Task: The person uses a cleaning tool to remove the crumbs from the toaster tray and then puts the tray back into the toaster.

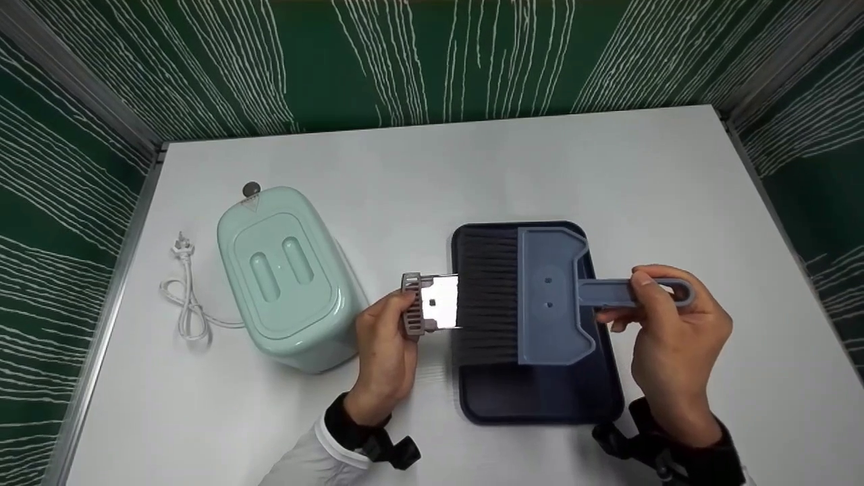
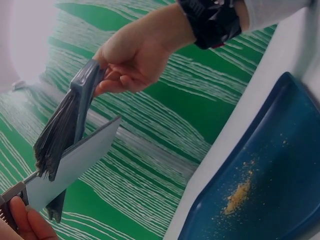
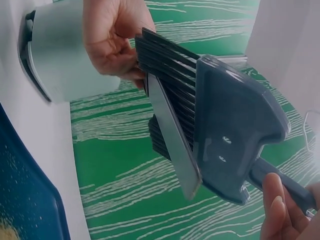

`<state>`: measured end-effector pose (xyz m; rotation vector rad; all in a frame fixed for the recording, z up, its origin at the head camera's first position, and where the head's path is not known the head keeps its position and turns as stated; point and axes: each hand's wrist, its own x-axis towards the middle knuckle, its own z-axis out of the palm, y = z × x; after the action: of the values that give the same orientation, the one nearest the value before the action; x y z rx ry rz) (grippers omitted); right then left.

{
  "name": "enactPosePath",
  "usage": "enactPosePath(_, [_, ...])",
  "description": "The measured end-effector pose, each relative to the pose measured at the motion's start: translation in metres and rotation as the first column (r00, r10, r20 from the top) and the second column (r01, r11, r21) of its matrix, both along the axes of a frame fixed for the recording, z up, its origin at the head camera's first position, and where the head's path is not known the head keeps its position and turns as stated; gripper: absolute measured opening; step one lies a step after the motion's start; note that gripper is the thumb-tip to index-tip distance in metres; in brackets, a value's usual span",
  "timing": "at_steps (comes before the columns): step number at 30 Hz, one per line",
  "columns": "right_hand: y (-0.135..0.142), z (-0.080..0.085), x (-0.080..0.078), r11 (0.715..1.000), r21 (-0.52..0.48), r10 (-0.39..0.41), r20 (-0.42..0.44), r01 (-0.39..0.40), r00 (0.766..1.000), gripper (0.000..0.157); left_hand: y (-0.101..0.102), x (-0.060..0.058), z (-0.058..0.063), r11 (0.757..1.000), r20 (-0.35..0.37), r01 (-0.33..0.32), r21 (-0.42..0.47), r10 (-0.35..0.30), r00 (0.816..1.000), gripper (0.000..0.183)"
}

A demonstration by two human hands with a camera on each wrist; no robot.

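My left hand (image 1: 386,347) pinches the grey slotted end of a crumb tray (image 1: 442,302), a flat shiny metal plate. In my right hand (image 1: 678,337) is the handle of a blue-grey hand brush (image 1: 553,317) with dark bristles. Both are held up over a dark blue tray (image 1: 540,401) on the table. The wrist views show the bristles (image 3: 170,65) spread around the plate (image 3: 172,135), some on either side. Yellowish crumbs (image 2: 238,195) lie in a small heap on the blue tray, with loose grains scattered round it.
A mint green toaster (image 1: 283,270), its top covered by a lid with two oblong recesses, stands left of my left hand. Its white cord and plug (image 1: 189,304) lie on the table (image 1: 641,182) beyond it. Green, white-streaked panels (image 1: 432,67) surround the table.
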<state>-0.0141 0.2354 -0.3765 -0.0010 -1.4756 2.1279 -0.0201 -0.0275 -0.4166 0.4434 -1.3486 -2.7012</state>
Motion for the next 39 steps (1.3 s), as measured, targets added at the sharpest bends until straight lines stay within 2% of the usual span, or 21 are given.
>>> enactPosePath(10, [0.011,0.003,-0.004,0.996,0.029,-0.088,-0.015,0.088,0.996,0.009,0.000,0.002,-0.001,1.000,0.001,0.010,0.003,-0.010,1.000,0.026])
enactPosePath(25, [0.025,0.009,-0.008,0.986,-0.043,-0.162,-0.011,0.161,0.987,0.014,-0.001,0.002,-0.001,1.000,-0.024,0.016,-0.008,-0.016,1.000,0.026])
enactPosePath(39, [0.038,0.014,-0.013,0.963,-0.122,-0.246,-0.040,0.239,0.968,0.017,-0.001,0.002,-0.001,1.000,-0.024,0.019,-0.023,-0.020,1.000,0.027])
